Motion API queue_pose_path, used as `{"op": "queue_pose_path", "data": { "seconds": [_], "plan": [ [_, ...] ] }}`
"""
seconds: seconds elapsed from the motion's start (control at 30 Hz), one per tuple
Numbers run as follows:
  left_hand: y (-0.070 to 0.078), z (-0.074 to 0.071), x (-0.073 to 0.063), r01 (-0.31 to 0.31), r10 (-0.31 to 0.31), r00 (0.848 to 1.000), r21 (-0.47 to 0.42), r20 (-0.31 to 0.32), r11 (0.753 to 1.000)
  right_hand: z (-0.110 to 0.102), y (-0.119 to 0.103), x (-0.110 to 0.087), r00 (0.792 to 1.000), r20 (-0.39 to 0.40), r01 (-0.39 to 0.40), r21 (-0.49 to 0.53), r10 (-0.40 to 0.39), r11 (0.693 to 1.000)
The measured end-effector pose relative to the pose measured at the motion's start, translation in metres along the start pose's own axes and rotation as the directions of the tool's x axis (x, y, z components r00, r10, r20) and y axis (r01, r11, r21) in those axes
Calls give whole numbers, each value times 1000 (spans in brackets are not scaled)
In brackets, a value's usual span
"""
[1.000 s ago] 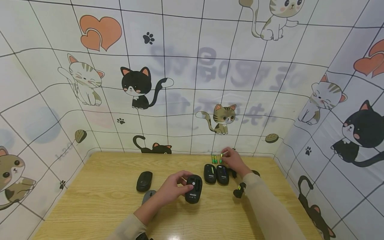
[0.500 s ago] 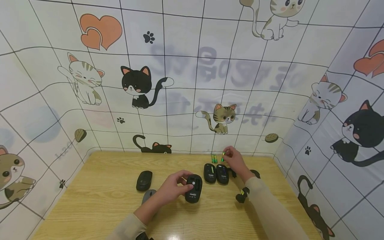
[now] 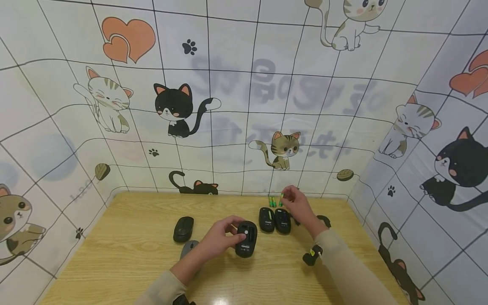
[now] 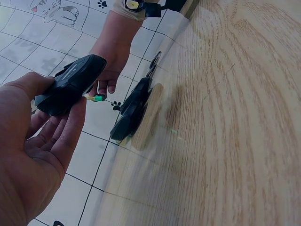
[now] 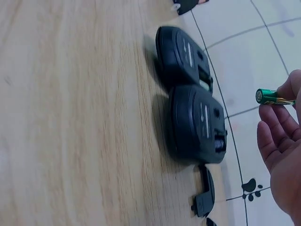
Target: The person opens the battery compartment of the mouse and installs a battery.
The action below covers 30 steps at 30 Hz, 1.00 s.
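My left hand [image 3: 217, 239] grips a black computer mouse [image 3: 247, 248] above the table, its underside facing me and an elongated battery slot exposed. In the left wrist view, thumb and fingers hold the mouse [image 4: 75, 77] by its edges. At the far side, my right hand [image 3: 300, 206] pinches a green battery [image 5: 269, 96] by one end between thumb and fingers. Just in front of that hand, two black mice lie upside down side by side: the left one [image 3: 266, 225] has a green battery in its slot, and the right one [image 3: 283, 226] has its slot uncovered.
A pair of green batteries [image 3: 272, 202] lies near the back edge. On the left are a dark mouse [image 3: 183, 229] and a grey mouse [image 3: 188, 247], partly behind my left forearm. A black cover piece [image 5: 204, 193] sits beside the upturned mice. A cat-print wall cloth [image 3: 228, 161] borders the table.
The battery in my right hand shifted slightly right, then back left. My right wrist and forearm moved a little right and toward me. My left hand and its mouse stay nearly still.
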State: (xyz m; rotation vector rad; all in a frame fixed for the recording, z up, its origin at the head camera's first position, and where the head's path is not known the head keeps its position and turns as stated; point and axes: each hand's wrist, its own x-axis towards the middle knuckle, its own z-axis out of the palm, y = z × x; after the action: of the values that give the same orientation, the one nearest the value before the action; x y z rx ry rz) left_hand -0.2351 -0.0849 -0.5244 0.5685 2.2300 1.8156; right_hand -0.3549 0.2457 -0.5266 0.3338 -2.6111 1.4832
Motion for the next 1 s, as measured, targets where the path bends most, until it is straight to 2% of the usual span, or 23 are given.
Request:
{"op": "queue_pose_path", "data": {
  "seconds": [0.27,0.53,1.0],
  "plan": [
    [0,1,1,-1,1,1000,-5,2,1000,3,-17,-14,1000,13,11,19,-12,1000],
    [1,1,0,7,-7,1000,-16,0,1000,8,-35,-26,996,57,62,122,-70,991],
    [3,1,0,13,-13,1000,-44,-3,999,15,-76,-50,969,161,152,224,-190,963]
  ]
}}
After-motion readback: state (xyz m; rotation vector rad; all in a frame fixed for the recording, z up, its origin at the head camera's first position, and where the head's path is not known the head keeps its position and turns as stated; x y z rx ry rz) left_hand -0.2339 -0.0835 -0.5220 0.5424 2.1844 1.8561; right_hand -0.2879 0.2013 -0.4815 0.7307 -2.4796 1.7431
